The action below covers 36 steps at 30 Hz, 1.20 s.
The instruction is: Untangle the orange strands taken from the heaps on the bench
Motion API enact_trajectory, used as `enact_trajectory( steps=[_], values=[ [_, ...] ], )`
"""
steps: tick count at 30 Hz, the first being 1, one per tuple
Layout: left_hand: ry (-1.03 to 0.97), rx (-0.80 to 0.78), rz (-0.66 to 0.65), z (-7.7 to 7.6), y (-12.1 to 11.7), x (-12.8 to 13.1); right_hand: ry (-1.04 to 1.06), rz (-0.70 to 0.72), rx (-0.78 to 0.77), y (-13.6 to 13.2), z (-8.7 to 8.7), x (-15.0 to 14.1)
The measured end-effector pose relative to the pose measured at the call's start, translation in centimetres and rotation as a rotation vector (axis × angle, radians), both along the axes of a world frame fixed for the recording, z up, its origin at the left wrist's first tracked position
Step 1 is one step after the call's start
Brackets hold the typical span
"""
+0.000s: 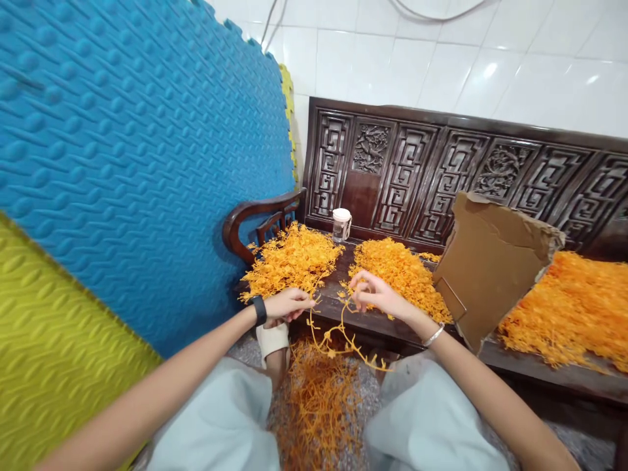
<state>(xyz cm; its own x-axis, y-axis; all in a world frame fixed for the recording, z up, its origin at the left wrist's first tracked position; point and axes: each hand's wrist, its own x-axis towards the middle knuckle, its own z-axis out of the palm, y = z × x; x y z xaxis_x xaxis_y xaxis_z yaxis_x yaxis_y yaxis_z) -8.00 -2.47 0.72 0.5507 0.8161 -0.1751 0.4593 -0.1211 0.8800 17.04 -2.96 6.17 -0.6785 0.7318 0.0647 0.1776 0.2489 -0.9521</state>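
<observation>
Head view: orange strand point(338, 330) dangles, branching; tips seem knobbly.

The left hand's point(287, 305) fingers cover the end of the orange plastic stem point(331, 354) they pinch; whether the right hand's point(373, 292) fingertips touch it is too small to tell. Right of the right hand, the cardboard sheet point(490, 261) hides some of the far orange pile point(583, 307), which the picture's right edge cuts off. Below both hands, the bottom edge cuts off the floor heap point(324, 399).
</observation>
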Motion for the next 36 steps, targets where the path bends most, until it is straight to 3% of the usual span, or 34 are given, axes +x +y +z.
enact_trajectory(
  steps=[4,7,10,13,17,20,22,24,28,32,36],
  values=[
    [0.016,0.012,-0.011,0.2,-0.9,0.2,-0.569,0.349,-0.008,-0.3,-1.9,0.3],
    [0.037,0.021,-0.005,0.2,-1.5,0.3,-0.925,0.457,0.095,-0.4,-3.2,0.1],
    [0.069,0.027,-0.01,0.2,-2.1,0.6,-0.987,0.474,0.212,-0.4,-3.6,-0.9],
    [0.114,0.031,-0.025,0.2,-2.2,0.8,-0.921,0.476,0.201,-0.3,-3.1,-2.5],
    [0.199,0.057,-0.001,0.0,-1.5,0.7,-0.997,0.352,0.302,0.3,-2.2,-4.8],
    [0.29,0.057,0.004,-0.1,-0.9,0.5,-1.085,0.052,0.529,1.5,-2.0,-6.0],
    [0.358,0.063,0.01,-0.1,-0.7,0.6,-1.058,-0.103,0.641,2.5,-2.3,-6.6],
    [0.427,0.104,0.045,0.2,-0.6,0.9,-1.005,-0.166,0.709,3.7,-2.9,-7.1],
    [0.583,0.323,0.226,0.9,-0.1,1.4,-0.813,-0.319,0.852,6.2,-4.5,-8.6],
    [0.748,0.534,0.433,1.0,1.3,1.4,-0.691,-0.36,0.951,8.9,-5.1,-10.6],
    [0.885,0.577,0.472,0.0,2.8,1.1,-0.78,-0.313,0.927,11.9,-4.0,-12.5]
  ],
)
